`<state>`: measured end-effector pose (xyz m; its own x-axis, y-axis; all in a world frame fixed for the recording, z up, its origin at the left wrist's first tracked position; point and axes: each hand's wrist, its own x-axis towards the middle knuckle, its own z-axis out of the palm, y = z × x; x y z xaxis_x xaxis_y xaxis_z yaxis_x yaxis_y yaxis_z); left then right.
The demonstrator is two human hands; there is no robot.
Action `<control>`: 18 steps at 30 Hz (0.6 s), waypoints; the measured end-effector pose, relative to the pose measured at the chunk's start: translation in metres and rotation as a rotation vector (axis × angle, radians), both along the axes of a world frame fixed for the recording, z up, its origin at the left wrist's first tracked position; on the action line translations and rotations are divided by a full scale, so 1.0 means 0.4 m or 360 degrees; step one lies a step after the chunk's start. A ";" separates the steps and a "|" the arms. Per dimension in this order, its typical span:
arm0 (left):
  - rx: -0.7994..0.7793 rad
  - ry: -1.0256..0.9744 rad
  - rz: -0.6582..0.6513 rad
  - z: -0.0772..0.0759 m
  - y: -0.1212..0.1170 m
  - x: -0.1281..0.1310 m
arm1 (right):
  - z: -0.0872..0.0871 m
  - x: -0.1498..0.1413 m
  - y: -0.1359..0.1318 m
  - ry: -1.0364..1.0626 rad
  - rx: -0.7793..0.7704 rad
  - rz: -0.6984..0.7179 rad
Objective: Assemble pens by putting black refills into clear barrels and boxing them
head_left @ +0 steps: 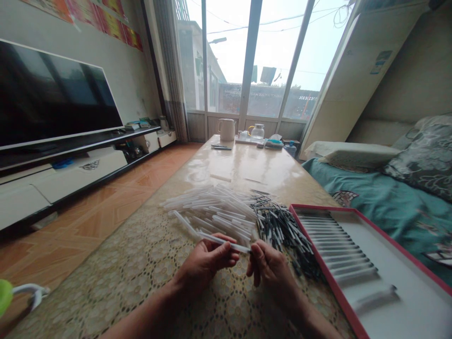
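My left hand pinches a slim white translucent pen tube between thumb and fingers, level above the table. At the tube's right end, my right hand is closed with thumb and forefinger together. A small dark bit shows at those fingertips; the rest of it is hidden. Just beyond the hands lies a heap of similar white tubes. To its right spreads a pile of thin dark pen refills. A red-rimmed box holds a row of white tubes with dark ends, plus one lying apart nearer me.
The patterned table stretches toward the windows. At its far end stand a pale pitcher, a glass jar and a tissue pack. A couch flanks the right side; a TV cabinet stands left.
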<state>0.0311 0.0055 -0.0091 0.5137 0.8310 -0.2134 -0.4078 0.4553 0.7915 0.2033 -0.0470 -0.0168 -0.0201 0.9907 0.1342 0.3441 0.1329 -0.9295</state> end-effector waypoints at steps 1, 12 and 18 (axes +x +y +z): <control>0.0001 0.0000 -0.0006 -0.001 0.000 0.000 | -0.001 0.000 0.001 0.0014 -0.0013 -0.0001; 0.0005 -0.0018 -0.0005 0.000 -0.004 0.000 | 0.010 -0.002 -0.003 -0.0120 0.0032 0.0009; 0.0010 -0.0016 0.0032 0.000 -0.002 0.000 | 0.019 -0.002 -0.003 -0.0176 0.0074 -0.0024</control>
